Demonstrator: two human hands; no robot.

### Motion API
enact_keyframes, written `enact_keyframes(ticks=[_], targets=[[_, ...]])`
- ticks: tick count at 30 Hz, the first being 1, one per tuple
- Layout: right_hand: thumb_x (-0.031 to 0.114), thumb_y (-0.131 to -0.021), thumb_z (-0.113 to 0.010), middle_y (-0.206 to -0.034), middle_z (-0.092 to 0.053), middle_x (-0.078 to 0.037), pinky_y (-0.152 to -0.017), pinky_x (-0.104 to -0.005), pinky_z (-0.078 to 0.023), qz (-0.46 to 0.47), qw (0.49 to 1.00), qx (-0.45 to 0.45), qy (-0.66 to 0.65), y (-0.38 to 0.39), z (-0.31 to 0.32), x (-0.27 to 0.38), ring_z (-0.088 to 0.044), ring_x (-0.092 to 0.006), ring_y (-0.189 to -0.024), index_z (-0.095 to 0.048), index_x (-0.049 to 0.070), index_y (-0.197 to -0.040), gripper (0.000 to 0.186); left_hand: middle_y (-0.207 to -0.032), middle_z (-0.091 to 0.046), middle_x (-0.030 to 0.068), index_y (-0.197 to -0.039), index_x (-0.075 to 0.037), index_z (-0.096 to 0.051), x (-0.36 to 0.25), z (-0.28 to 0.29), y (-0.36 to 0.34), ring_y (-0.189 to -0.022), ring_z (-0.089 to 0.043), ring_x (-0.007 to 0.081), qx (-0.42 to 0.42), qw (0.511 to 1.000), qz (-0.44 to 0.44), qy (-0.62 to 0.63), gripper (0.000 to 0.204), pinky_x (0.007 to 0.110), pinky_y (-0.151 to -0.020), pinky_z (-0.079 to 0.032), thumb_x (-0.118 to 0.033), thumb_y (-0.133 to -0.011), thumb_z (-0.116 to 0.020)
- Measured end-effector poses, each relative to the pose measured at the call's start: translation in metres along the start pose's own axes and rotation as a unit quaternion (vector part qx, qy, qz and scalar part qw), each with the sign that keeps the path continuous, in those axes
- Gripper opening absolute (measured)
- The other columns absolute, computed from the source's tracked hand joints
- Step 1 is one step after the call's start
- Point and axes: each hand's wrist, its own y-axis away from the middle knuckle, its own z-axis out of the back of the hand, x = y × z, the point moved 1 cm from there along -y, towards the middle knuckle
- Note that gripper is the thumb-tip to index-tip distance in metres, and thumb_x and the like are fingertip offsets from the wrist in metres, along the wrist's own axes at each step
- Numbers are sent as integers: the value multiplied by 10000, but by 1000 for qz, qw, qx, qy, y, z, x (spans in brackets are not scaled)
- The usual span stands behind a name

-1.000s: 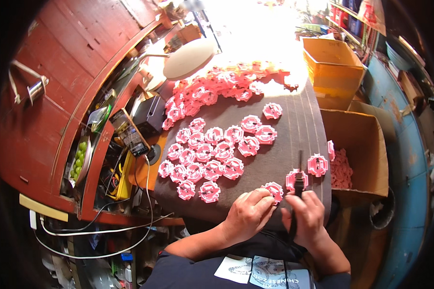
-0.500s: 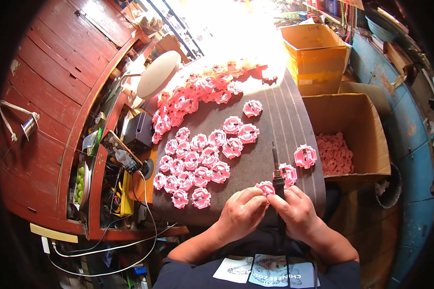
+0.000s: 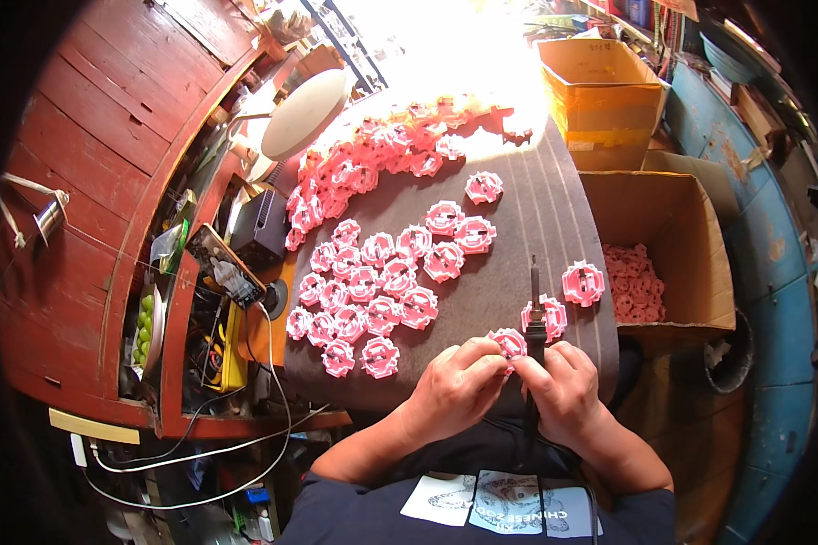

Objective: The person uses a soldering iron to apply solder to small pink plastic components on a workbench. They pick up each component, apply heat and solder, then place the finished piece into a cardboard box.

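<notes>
Near the grey mat's (image 3: 482, 318) front edge, my left hand (image 3: 450, 386) pinches a pink plastic piece (image 3: 509, 341) with a dark middle. My right hand (image 3: 563, 391) is curled round a thin black tool (image 3: 533, 329), like a soldering iron with a cord, its thumb reaching to the held piece. The tool points away from me across another pink piece (image 3: 555, 316); one more (image 3: 583, 282) lies to its right. Several similar pieces (image 3: 362, 283) lie spread at the left of the mat, with a heaped band of them (image 3: 354, 173) behind. Finer details between my fingertips are hidden.
An open carton (image 3: 686, 218) of pink parts stands right, another carton (image 3: 600, 109) behind it. At left are a red cabinet (image 3: 82, 300), a phone (image 3: 225, 266), a black box (image 3: 256, 227), a plate of green fruit (image 3: 145, 327) and loose cables. A pale round disc (image 3: 302, 113) stands behind.
My right thumb has moved left to meet my left fingers at the held piece, the tool staying in my right hand. The view has shifted, so the surroundings appear moved.
</notes>
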Motion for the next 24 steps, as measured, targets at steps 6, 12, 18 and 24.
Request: enact_keyframes(ticks=[6,12,18,24], targets=[[63,-852,-680,-1006,-668,-134,-661,-429,-508,-4,999,-18,-28,-1,-3,-2,-627,-318,-787,-587,62,-1368,524,-1122,-701,171,-1147,-16,-686,-2,2,-1,-965,-729,381,0,1000,9,10,347,447,-828,-613,75,-822,-766],[65,-841,-672,-984,-652,-127,-674,-430,-509,3,1000,-2,-29,-1,-4,-1,-613,-317,-780,-613,50,-1331,494,-1156,-701,140,-1164,-18,-713,1,1,3,-942,-722,330,-13,1000,3,0,318,416,-771,-573,25,-851,-758],[65,-834,-674,-977,-645,-129,-693,-437,-516,4,999,6,-50,0,-4,-1,-613,-324,-795,-625,45,-1320,489,-1120,-696,168,-1153,-15,-695,0,4,0,-947,-727,377,2,1000,6,14,356,444,-804,-606,86,-817,-756],[68,-820,-681,-994,-654,-137,-707,-436,-526,5,998,-2,-59,-2,-6,-1,-621,-332,-813,-634,44,-1323,506,-1125,-694,165,-1145,-13,-694,-1,3,-1,-955,-725,382,4,1000,6,9,357,448,-814,-604,80,-807,-762]])
